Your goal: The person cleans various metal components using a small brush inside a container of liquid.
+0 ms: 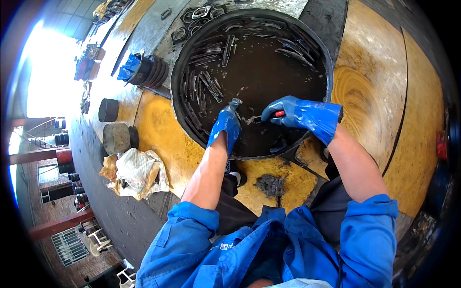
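Note:
A wide round tub (329, 72) of dark liquid stands in front of me, with curved metal pieces (297, 52) lying along its inner wall. Over its near half, my right hand (283, 111), in a long blue rubber glove, is closed around a tool with a red handle (279, 114). The tool's working end points left, toward my other hand, and is too dark to name. My left hand (226, 126), gloved alike, reaches in over the near left part of the tub. Its fingers are bent together near the liquid; whatever they hold is hidden.
Left of the tub are a stack of dark rings (157, 73), a grey cylinder (116, 138) and a crumpled white plastic bag (139, 173). Metal rings (197, 17) lie beyond the rim. A dark fibrous clump (270, 185) rests on the yellowish boards (367, 62) near my feet.

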A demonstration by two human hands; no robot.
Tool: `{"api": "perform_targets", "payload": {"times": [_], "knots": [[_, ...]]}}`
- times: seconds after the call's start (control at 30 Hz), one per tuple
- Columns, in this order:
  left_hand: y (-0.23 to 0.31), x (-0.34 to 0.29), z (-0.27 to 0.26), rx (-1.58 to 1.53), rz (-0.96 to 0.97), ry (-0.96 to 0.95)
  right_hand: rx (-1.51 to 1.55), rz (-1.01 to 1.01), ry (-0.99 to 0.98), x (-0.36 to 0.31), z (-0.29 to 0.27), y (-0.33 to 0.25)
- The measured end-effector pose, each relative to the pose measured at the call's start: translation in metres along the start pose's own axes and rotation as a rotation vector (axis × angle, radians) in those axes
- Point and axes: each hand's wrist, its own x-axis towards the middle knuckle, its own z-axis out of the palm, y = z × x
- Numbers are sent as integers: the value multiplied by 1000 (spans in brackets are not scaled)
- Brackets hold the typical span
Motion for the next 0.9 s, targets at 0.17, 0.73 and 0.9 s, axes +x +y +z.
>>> {"api": "perform_targets", "payload": {"times": [0.17,0.73,0.9], "knots": [[14,9,12,514,-57,-96,-147,-104,-20,13,9,33],[30,24,6,3061,313,-1373,-212,-171,373,16,-13,37],[44,49,42,3407,714,-682,-177,-128,282,16,-6,1]]}}
